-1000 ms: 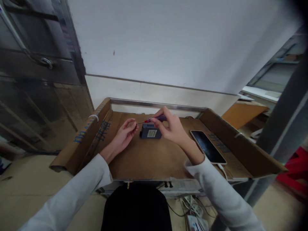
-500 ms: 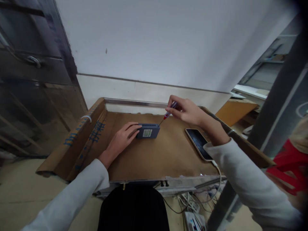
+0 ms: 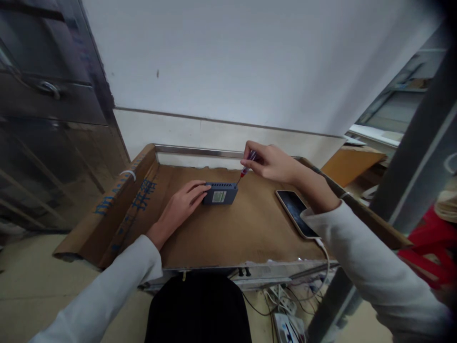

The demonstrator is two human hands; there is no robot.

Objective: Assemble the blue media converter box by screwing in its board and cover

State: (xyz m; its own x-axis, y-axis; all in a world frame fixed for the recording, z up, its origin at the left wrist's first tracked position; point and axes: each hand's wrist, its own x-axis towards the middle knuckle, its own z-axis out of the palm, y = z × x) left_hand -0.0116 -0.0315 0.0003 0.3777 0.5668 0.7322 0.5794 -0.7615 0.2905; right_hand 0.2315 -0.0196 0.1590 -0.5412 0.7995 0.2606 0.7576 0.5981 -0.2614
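Note:
A small grey-blue box (image 3: 220,194) with a pale label lies on the cardboard-covered table (image 3: 228,233). My left hand (image 3: 180,208) rests against its left end, fingers curled on it and holding it still. My right hand (image 3: 272,163) is raised at the box's far right and pinches a thin screwdriver (image 3: 246,169) with a purple and red handle. The screwdriver's tip points down at the box's right top corner.
A phone (image 3: 294,213) lies face up at the right, with a white cable running off the table's front edge. Folded cardboard walls line the left (image 3: 117,195) and right sides. A metal cabinet stands at the left; power strips and wires lie on the floor below.
My right hand swung the screwdriver from over the box's left end out to its right corner and tilted it steeper. My left hand went from the tip to the box's left end.

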